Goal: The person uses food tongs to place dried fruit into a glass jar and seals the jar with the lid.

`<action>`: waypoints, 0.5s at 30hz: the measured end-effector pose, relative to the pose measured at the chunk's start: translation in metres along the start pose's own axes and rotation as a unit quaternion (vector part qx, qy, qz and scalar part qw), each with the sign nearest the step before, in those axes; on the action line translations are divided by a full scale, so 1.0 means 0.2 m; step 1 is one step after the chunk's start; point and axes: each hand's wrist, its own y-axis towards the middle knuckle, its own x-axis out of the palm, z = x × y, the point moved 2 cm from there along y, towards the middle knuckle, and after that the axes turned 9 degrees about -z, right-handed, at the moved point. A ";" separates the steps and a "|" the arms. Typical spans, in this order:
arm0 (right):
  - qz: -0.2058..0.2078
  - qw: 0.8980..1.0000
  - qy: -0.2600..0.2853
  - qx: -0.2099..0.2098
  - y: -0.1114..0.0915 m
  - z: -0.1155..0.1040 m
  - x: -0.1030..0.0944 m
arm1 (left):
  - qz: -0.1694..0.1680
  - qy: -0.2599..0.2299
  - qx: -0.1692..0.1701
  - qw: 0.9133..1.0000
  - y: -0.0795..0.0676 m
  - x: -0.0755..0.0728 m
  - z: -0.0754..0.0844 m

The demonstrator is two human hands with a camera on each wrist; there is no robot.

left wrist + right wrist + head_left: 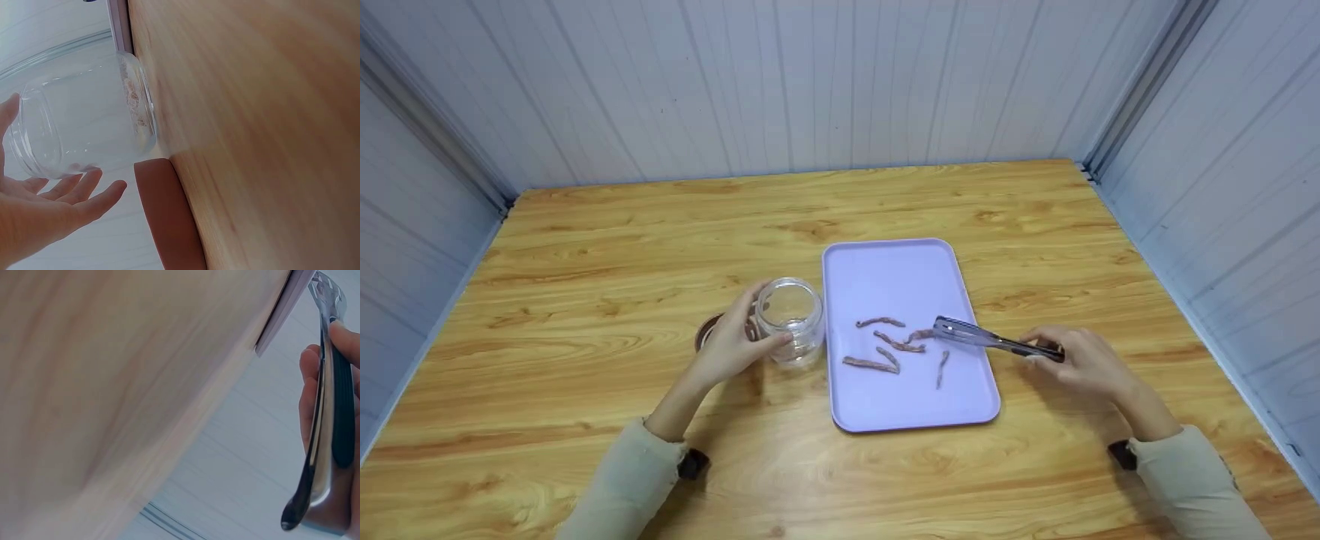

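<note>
An uncovered clear glass jar (789,322) stands upright on the table, against the left edge of a lavender tray (896,409). My left hand (733,341) holds it, thumb on the near side and fingers around the left side. In the left wrist view, the jar (84,112) seems to contain only faint marks near its base. My right hand (1084,362) grips metal tongs (971,335) with dark handle grips, the tips over the tray at a brown strip (921,334). Several other thin, wrinkled brown strips (871,365) lie scattered on the tray; their exact kind is unclear.
Just left of the jar lies a reddish-brown round lid (169,216), partly hidden by my left hand in the head view. Wood-grain table (660,247) surrounds the tray. Pale panelled walls (810,90) stand behind the table and along both sides.
</note>
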 end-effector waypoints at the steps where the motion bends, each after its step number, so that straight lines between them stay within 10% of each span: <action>1: 0.002 1.000 0.000 0.000 0.00 0.00 0.00 | 0.001 0.000 0.000 1.000 0.00 0.00 0.00; 15: 0.022 1.000 0.007 0.013 0.01 -0.03 -0.06 | 0.001 -0.004 -0.003 1.000 0.01 0.00 -0.01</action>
